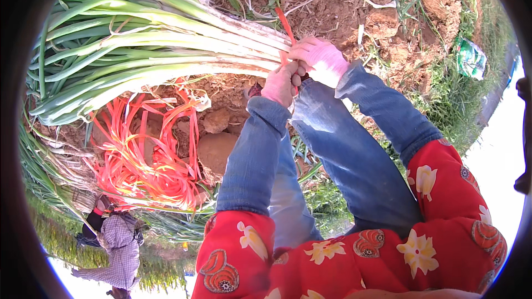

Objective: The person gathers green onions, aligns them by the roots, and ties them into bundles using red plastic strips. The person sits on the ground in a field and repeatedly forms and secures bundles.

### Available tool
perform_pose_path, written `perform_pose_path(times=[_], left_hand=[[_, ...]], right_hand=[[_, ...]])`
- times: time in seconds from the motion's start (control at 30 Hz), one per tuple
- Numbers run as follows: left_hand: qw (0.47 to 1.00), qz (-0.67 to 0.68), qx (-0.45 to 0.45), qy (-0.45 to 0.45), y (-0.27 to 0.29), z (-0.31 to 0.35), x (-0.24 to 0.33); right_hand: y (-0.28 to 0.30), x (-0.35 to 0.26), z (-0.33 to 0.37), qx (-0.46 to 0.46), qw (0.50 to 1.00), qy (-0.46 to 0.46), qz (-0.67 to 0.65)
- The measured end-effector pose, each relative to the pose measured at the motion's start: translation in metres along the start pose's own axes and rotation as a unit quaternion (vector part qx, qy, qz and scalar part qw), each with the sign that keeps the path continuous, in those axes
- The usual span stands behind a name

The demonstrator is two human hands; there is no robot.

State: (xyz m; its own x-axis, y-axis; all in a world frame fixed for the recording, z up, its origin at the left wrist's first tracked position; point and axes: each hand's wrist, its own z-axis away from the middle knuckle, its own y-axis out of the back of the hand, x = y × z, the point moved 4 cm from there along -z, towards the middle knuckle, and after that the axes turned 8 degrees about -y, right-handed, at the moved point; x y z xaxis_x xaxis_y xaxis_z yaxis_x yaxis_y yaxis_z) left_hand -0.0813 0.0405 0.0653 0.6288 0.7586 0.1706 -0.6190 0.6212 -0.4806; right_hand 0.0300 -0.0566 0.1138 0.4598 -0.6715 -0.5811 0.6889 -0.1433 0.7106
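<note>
A large bundle of green onions lies on the soil, its leaves fanned to the left and its pale stems gathered toward my hands. A red plastic strap crosses the stem end of the bundle. My left hand, pale pink and soiled at the fingers, is closed on the strap beside the stems. Just right of it and touching it, my right hand has its fingers bent in against the strap and stem ends. The root ends are hidden behind my hands.
A tangled heap of red straps lies left of my legs. More green onions lie at the far left, near a bending person in a checked shirt. A stone sits beside the straps. At right, a green packet rests on grass.
</note>
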Motion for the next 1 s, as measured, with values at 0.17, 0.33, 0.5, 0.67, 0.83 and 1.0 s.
perform_pose_path(times=[0.17, 0.33, 0.5, 0.67, 0.83, 1.0], left_hand=[[0.996, -0.087, -0.011, 0.034, -0.006, 0.016, 0.034], [0.997, -0.04, -0.01, 0.061, 0.0, 0.013, 0.028], [0.994, -0.101, -0.028, 0.023, -0.008, 0.015, 0.029], [0.961, -0.274, -0.033, -0.008, -0.019, 0.012, 0.049], [0.965, -0.26, -0.033, -0.019, -0.015, 0.005, 0.057], [0.971, -0.237, -0.016, 0.015, -0.014, 0.011, 0.053]], right_hand=[[0.001, 0.001, 0.002, 0.058, 0.981, -0.134, -0.129], [-0.009, -0.003, 0.002, 0.078, 0.994, -0.067, -0.033], [-0.011, -0.012, 0.001, 0.105, 0.991, 0.009, -0.086], [-0.01, -0.005, -0.007, -0.061, 0.992, -0.098, 0.053], [-0.002, -0.006, -0.017, 0.073, 0.988, -0.068, 0.121], [-0.005, -0.006, -0.012, 0.077, 0.981, -0.014, 0.178]])
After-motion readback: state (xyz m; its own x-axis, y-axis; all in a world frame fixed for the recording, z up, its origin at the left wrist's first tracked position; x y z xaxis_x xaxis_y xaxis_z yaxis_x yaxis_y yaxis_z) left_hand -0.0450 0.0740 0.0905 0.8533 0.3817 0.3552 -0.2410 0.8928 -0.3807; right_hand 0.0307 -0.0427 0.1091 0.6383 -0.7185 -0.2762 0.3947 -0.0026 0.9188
